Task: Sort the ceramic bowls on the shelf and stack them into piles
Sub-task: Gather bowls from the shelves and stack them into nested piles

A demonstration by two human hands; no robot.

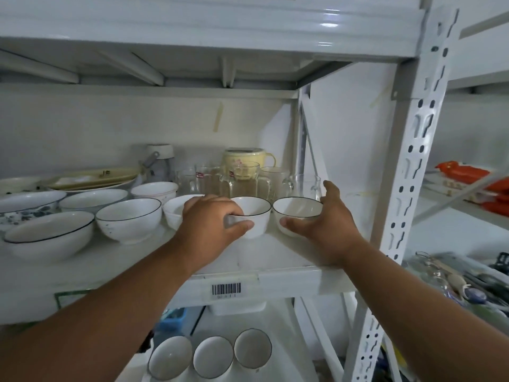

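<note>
- Two small white bowls with dark rims stand side by side, near the front of the shelf [275,271].
- Left hand [212,221] grips the left bowl [254,216], thumb curled across its near wall, fingers over the rim.
- Right hand [322,219] cups the right bowl [296,213], thumb below, fingers spread round the far side (contact unclear).
- Bigger white bowls [128,219] sit further left; glass mugs [248,180] stand behind.

Glass mugs [249,179] before yellow lidded cup [248,158].
</note>
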